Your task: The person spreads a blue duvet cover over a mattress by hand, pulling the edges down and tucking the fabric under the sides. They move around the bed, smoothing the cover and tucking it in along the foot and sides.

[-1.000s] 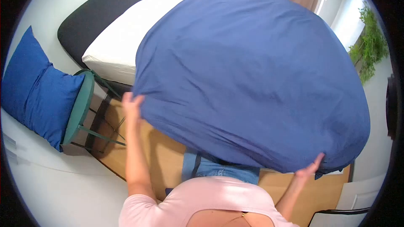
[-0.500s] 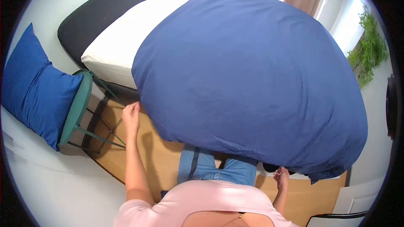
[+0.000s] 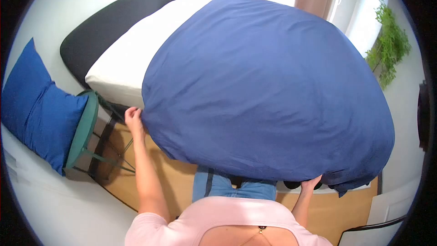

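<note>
A large blue duvet (image 3: 264, 91) spreads over the bed and hangs down its near side. At the duvet's left edge, beside the mattress corner, my left hand (image 3: 134, 119) is closed, with its fingers curled on the fabric. Creases run across the cover from that side. My right hand (image 3: 311, 183) grips the near hem toward the right; most of its fingers are hidden under the cloth. The white fitted sheet (image 3: 132, 45) shows on the mattress to the left of the duvet.
A green chair (image 3: 84, 132) stands close on the left with a blue pillow (image 3: 43, 109) on it. Behind the mattress is a dark headboard (image 3: 114, 23). A green plant (image 3: 389, 45) hangs at the right wall. Wooden floor (image 3: 177, 173) lies around my legs.
My left hand has shifted slightly left to the duvet's edge. My right hand has moved up and taken hold of the near hem. New creases cross the cover.
</note>
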A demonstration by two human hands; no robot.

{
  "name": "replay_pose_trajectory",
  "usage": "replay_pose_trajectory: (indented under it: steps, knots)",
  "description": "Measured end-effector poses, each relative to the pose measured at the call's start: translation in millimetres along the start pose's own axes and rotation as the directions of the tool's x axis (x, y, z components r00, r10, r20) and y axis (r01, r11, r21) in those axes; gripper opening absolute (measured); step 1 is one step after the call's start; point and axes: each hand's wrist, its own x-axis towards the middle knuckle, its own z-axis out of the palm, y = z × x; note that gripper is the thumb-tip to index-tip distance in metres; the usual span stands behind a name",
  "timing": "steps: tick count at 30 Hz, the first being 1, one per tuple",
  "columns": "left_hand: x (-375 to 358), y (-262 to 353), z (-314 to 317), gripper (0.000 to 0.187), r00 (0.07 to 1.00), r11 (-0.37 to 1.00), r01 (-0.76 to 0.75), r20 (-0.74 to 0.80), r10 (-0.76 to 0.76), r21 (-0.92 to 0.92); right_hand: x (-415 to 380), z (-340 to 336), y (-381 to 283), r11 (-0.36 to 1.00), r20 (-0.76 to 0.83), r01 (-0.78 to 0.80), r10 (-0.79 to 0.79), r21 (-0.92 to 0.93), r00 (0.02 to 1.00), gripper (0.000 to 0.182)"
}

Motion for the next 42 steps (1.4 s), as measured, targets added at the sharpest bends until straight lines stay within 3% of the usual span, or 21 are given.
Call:
replay_pose_trajectory:
  steps: [3, 6, 9, 10, 14, 15, 16, 17, 18, 19, 21, 23, 25, 28, 30, 31, 33, 35, 38, 41, 42]
  knots:
    - [28, -23, -13, 0.026, 0.997, 0.986, -0.017, 0.073, 0.004, 0.166, 3, -10, -1, 0.997, 0.007, -0.071, 0.071, -0.007, 0.997, 0.055]
    - [37, -22, 9, 0.044, 0.942, 0.976, 0.209, 0.28, -0.186, -0.053, 8, -20, 0, 0.995, -0.021, -0.096, 0.096, 0.032, 0.995, 0.048]
    - [27, -23, 29, 0.051, 0.811, 0.941, 0.228, 0.485, -0.327, 0.252, 11, -25, 4, 0.992, -0.038, -0.105, 0.108, 0.071, 0.993, 0.047]
    - [1, 32, 38, 0.053, 0.762, 0.936, 0.221, 0.551, -0.34, 0.273, 15, -33, 5, 0.991, -0.016, -0.107, 0.109, 0.08, 0.994, 0.047]
    - [9, 126, 5, 0.042, 0.782, 0.928, 0.304, 0.613, -0.115, -0.214, 27, -40, 5, 0.987, -0.243, -0.154, 0.14, -0.042, 0.96, 0.037]
    - [20, 119, -3, 0.043, 0.825, 0.936, 0.335, 0.515, -0.235, -0.109, 32, -60, 0, 0.976, -0.357, -0.198, 0.154, -0.089, 0.921, 0.036]
    - [43, 78, -20, 0.046, 0.911, 0.916, 0.016, 0.372, -0.179, 0.4, 33, -78, -3, 0.976, -0.363, -0.186, 0.133, -0.114, 0.922, 0.036]
    - [66, 39, -34, 0.05, 0.956, 0.549, -0.231, 0.293, -0.026, 0.803, 40, -89, -3, 0.977, -0.354, -0.17, 0.114, -0.129, 0.928, 0.037]
    - [35, 38, -27, 0.05, 0.894, -0.083, -0.232, 0.246, 0.375, 0.969, 45, -99, -3, 0.98, -0.339, -0.162, 0.115, -0.113, 0.934, 0.042]
    - [23, 53, -20, 0.048, 0.865, -0.094, -0.28, 0.294, 0.407, 0.955, 44, -98, -4, 0.983, -0.324, -0.154, 0.116, -0.096, 0.939, 0.048]
    - [41, 31, -8, 0.048, 0.967, 0.72, -0.229, 0.24, 0.089, 0.655, 34, -79, -9, 0.991, -0.426, -0.117, 0.081, -0.058, 0.901, 0.058]
    - [17, 44, 24, 0.051, 0.905, 0.888, -0.157, 0.423, -0.046, 0.432, 22, -39, -5, 1.0, -0.299, 0.009, -0.001, 0.028, 0.954, 0.066]
    - [-9, 30, 60, 0.057, 0.934, 0.801, -0.285, 0.34, 0.11, 0.527, 18, -21, -1, 0.992, -0.135, 0.123, -0.121, 0.008, 0.983, 0.074]
    - [-23, 16, 68, 0.068, 0.974, 0.897, -0.079, 0.225, -0.023, 0.434, 40, -48, 12, 0.948, 0.09, 0.284, -0.273, -0.142, 0.958, 0.081]
    - [-32, -6, 58, 0.064, 0.925, 0.988, 0.005, 0.375, -0.064, 0.154, 45, -50, 15, 0.92, 0.106, 0.338, -0.323, -0.197, 0.941, 0.08]
    - [-38, -10, 55, 0.062, 0.892, 0.998, 0.064, 0.447, -0.063, 0.014, 35, -36, 10, 0.958, 0.045, 0.286, -0.285, -0.012, 0.957, 0.08]
    - [-56, 22, 58, 0.065, 0.857, 0.987, 0.088, 0.494, -0.144, 0.134, -11, 5, -5, 0.918, -0.054, 0.174, -0.166, 0.357, 0.985, 0.078]
    - [-76, 65, 60, 0.07, 0.811, 0.958, 0.119, 0.532, -0.245, 0.26, -31, 13, -11, 0.944, -0.005, 0.12, -0.124, 0.307, 0.992, 0.078]
    - [-60, 88, 59, 0.065, 0.578, 0.937, 0.307, 0.75, -0.321, 0.165, -15, -7, -13, 0.996, 0.078, 0.021, -0.028, 0.09, 0.997, 0.076]
    - [-37, 91, 66, 0.029, 0.314, 0.66, 0.75, 0.899, -0.305, -0.038, -6, -9, -16, 0.997, 0.062, -0.014, 0.018, -0.073, 0.998, 0.073]
    - [-49, 101, 81, 0.012, 0.435, 0.592, 0.795, 0.807, -0.399, -0.135, -5, -3, -16, 0.995, 0.047, -0.015, 0.02, -0.101, 0.999, 0.072]
